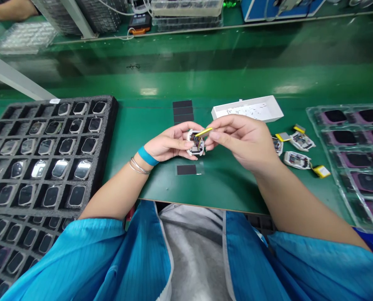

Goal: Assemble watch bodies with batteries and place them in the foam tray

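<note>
My left hand grips an opened white smartwatch case, its circuit parts and wires facing up. Between the thumb and fingers of my right hand is a small battery with yellow edging, tilted just above the case. Below my hands a black adhesive pad on clear film lies on the bench; more black pads lie behind them. Right of my right hand rest several opened watch cases with yellow-edged batteries attached.
A black foam tray of watches stands at left, above another tray. At right is a clear plastic tray with purple-framed watches. A white box sits behind my right hand. Another person's arm shows at far left.
</note>
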The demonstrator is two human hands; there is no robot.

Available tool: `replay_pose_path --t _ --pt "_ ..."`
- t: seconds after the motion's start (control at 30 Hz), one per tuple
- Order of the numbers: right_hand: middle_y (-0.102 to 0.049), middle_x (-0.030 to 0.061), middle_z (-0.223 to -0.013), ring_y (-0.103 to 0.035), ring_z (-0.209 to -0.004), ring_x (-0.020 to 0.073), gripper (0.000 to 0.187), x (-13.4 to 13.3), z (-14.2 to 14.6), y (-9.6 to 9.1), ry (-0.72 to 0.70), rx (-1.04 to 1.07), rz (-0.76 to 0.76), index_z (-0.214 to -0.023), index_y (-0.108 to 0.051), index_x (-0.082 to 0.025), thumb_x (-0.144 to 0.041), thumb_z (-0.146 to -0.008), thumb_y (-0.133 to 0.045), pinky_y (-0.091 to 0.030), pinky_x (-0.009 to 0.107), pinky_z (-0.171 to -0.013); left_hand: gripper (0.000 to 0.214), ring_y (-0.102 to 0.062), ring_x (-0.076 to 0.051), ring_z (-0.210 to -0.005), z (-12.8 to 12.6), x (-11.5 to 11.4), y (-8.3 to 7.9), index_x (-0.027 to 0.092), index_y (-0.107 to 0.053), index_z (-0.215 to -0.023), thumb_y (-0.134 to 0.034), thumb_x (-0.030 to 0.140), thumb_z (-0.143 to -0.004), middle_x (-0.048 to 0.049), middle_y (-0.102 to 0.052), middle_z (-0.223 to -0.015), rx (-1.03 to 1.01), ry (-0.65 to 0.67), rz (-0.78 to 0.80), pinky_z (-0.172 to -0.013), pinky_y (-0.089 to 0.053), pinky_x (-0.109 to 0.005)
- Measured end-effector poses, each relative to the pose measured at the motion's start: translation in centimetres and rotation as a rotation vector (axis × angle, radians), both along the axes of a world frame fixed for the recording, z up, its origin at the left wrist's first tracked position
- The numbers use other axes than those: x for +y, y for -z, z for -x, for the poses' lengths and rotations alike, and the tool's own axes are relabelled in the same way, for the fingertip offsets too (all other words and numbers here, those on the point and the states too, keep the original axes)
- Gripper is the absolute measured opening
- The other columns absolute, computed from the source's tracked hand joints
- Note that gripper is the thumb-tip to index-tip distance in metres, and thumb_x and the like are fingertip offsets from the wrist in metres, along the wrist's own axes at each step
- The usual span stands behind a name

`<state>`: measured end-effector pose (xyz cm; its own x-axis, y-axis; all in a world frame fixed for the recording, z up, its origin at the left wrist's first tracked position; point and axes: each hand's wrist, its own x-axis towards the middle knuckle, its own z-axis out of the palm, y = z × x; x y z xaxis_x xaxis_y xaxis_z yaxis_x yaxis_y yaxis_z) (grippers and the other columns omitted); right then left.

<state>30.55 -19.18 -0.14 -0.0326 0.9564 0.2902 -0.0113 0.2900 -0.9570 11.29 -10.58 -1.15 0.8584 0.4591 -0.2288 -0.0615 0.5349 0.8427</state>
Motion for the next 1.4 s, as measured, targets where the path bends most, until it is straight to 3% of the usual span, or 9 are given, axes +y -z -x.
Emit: replay_pose_path --t 0.13,0.37,0.53,0.63,0.7,0.8,0.93,1.13,1.4 --pt "-0.069 0.0030 -0.089 -0.067 -0.083 0.0174 0.019 0.2 0.4 0.9 0.238 -0.259 -0.183 -0.091 -0.072 -0.022 -0.040 -0.091 -0.075 -0.059 0.033 -0.075 0.044 -0.076 -0.019 -0.080 -0.3 -0.1 0.2 0.017 -0.062 -0.104 -0.084 0.012 -0.067 -0.0021 -0.073 -0.087 0.062 0.011 0.041 -0.066 -0.064 -0.024" --pt "-0.069 0.0027 -0.088 -0.065 -0.080 0.0177 0.008 0.6 1.0 2.5 0.353 -0.558 -0.289 -0.090 -0.067 -0.021 -0.027 -0.094 -0.064 -0.055 0.034 -0.078 0.024 -0.075 -0.016 -0.075 -1.1 -0.3 0.8 0.014 -0.061 -0.097 -0.072 0.007 -0.077 -0.0023 -0.073 -0.082 0.124 -0.071 0.009 -0.062 -0.062 -0.022" --pt "-0.070 0.0032 -0.092 -0.066 -0.085 0.0186 0.008 1.9 0.8 3.9 0.398 -0.531 -0.251 -0.096 -0.069 -0.021 -0.026 -0.091 -0.065 -0.055 0.035 -0.081 0.015 -0.074 -0.015 -0.067 -1.9 -0.3 1.2 0.013 -0.060 -0.093 -0.065 0.006 -0.081 -0.0030 -0.073 -0.077 0.238 -0.156 -0.031 -0.056 -0.059 -0.021" --pt "-0.072 0.0040 -0.100 -0.067 -0.091 0.0189 0.014 2.1 -0.3 3.7 0.451 -0.456 -0.170 -0.103 -0.069 -0.021 -0.029 -0.091 -0.066 -0.055 0.033 -0.078 0.017 -0.075 -0.017 -0.068 -1.4 0.3 1.0 0.013 -0.061 -0.094 -0.066 0.009 -0.078 -0.0059 -0.076 -0.082 0.226 -0.124 -0.046 -0.054 -0.058 -0.022" --pt "-0.072 0.0033 -0.095 -0.067 -0.086 0.0185 0.010 1.3 -0.7 3.1 0.369 -0.505 -0.072 -0.095 -0.071 -0.020 -0.027 -0.090 -0.066 -0.055 0.032 -0.076 0.022 -0.075 -0.019 -0.068 -0.6 0.9 0.7 0.012 -0.063 -0.094 -0.070 0.009 -0.074 -0.0076 -0.077 -0.082 0.190 -0.012 -0.045 -0.059 -0.060 -0.026" --pt "-0.072 0.0041 -0.089 -0.067 -0.084 0.0194 0.004 -1.0 0.4 2.5 0.124 -0.711 0.086 -0.083 -0.075 -0.019 -0.019 -0.085 -0.072 -0.054 0.034 -0.081 0.026 -0.076 -0.022 -0.069 0.6 1.8 0.4 0.010 -0.065 -0.091 -0.076 0.011 -0.067 -0.0106 -0.077 -0.079 0.126 0.193 -0.048 -0.070 -0.063 -0.033" --pt "-0.072 0.0096 -0.106 -0.065 -0.102 0.0248 0.008 -3.4 3.1 3.3 0.162 -0.945 0.160 -0.087 -0.078 -0.017 -0.011 -0.084 -0.074 -0.050 0.042 -0.099 0.028 -0.075 -0.023 -0.069 1.1 2.1 0.5 0.010 -0.068 -0.088 -0.082 0.015 -0.065 -0.0134 -0.077 -0.078 0.128 0.356 -0.068 -0.069 -0.061 -0.032" --pt "-0.070 0.0107 -0.110 -0.064 -0.106 0.0246 0.007 -3.5 4.3 3.5 0.180 -0.939 0.228 -0.087 -0.078 -0.016 -0.010 -0.086 -0.075 -0.047 0.043 -0.104 0.024 -0.075 -0.020 -0.067 0.9 1.8 0.9 0.012 -0.070 -0.080 -0.086 0.018 -0.063 -0.0127 -0.078 -0.079 0.144 0.394 -0.054 -0.062 -0.058 -0.024" --pt "-0.066 0.0099 -0.102 -0.062 -0.105 0.0222 0.011 -3.1 4.5 2.8 0.178 -0.911 0.300 -0.079 -0.072 -0.014 -0.008 -0.088 -0.071 -0.048 0.040 -0.102 0.027 -0.076 -0.020 -0.069 0.9 1.9 1.1 0.012 -0.070 -0.080 -0.090 0.019 -0.062 -0.0127 -0.079 -0.081 0.115 0.423 -0.015 -0.064 -0.059 -0.024"
